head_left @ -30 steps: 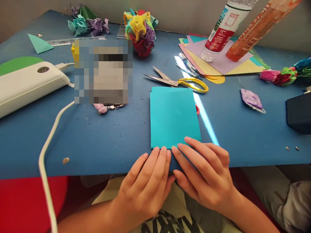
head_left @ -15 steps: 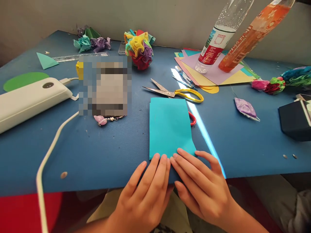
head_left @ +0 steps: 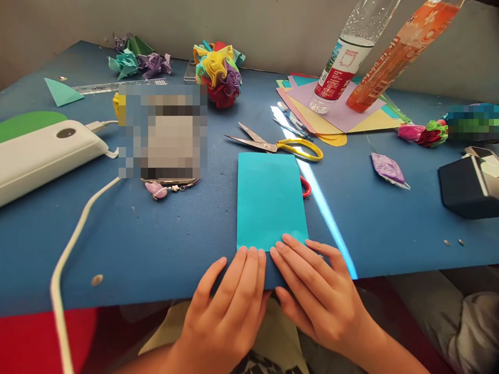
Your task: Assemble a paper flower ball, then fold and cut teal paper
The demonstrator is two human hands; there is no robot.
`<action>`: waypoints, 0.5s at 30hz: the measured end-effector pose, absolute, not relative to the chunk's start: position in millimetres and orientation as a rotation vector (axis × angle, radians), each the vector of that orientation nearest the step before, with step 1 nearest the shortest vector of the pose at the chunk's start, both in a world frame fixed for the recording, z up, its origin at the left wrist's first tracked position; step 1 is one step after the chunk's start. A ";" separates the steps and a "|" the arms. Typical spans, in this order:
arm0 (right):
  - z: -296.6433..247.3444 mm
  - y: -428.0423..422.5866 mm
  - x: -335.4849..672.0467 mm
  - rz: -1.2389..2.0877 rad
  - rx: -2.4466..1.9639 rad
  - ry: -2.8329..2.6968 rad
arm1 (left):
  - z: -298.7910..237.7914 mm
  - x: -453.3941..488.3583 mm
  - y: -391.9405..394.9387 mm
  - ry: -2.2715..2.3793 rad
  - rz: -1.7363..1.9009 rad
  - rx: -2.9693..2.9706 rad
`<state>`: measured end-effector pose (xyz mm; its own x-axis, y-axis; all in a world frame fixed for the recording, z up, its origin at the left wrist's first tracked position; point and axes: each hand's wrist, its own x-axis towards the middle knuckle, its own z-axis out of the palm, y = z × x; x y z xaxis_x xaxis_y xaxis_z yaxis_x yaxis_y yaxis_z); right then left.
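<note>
A folded turquoise sheet of paper (head_left: 268, 202) lies flat on the blue table near its front edge. My left hand (head_left: 228, 304) rests its outstretched fingertips on the paper's lower left edge. Along the lower right edge, the fingers of my right hand (head_left: 319, 293) lie flat on the paper. Both hands are open and neither grips the sheet. Just behind the paper lie opened scissors (head_left: 275, 145) with a yellow-wrapped handle; their red handle loop (head_left: 306, 187) shows at the paper's right side, partly covered.
A white power bank (head_left: 42, 158) and cable (head_left: 72, 239) lie at left, near a pixelated phone-like object (head_left: 171, 140). A paper ball (head_left: 218, 78) sits behind. Two bottles (head_left: 339, 72) stand on coloured paper (head_left: 290, 96). A dark box (head_left: 463, 187) is at right.
The paper's lower right corner, which flared outward, now lies in line with the side edge. My right fingers moved slightly along the lower edge. The whole view shifted a little.
</note>
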<state>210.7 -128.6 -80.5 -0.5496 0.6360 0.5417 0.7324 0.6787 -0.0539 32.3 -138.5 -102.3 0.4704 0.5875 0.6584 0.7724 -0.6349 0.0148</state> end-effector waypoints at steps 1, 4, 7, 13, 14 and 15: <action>-79.4 -127.9 211.6 -0.232 -1.046 -2.374 | -103.0 33.6 -139.2 -1.168 -0.906 -2.423; -75.3 -125.2 214.4 -0.219 -1.009 -2.410 | -105.4 37.8 -140.6 -1.184 -0.846 -2.365; -71.4 -122.3 216.6 -0.203 -0.981 -2.432 | -105.8 38.7 -139.8 -1.185 -0.853 -2.360; -72.6 -124.5 216.2 -0.217 -0.980 -2.440 | -100.1 34.0 -137.4 -1.192 -0.882 -2.423; -74.2 -126.0 215.6 -0.247 -1.002 -2.413 | -99.3 33.7 -137.5 -1.202 -0.877 -2.416; -75.9 -127.4 214.9 -0.280 -1.024 -2.382 | -98.6 33.4 -137.6 -1.216 -0.875 -2.406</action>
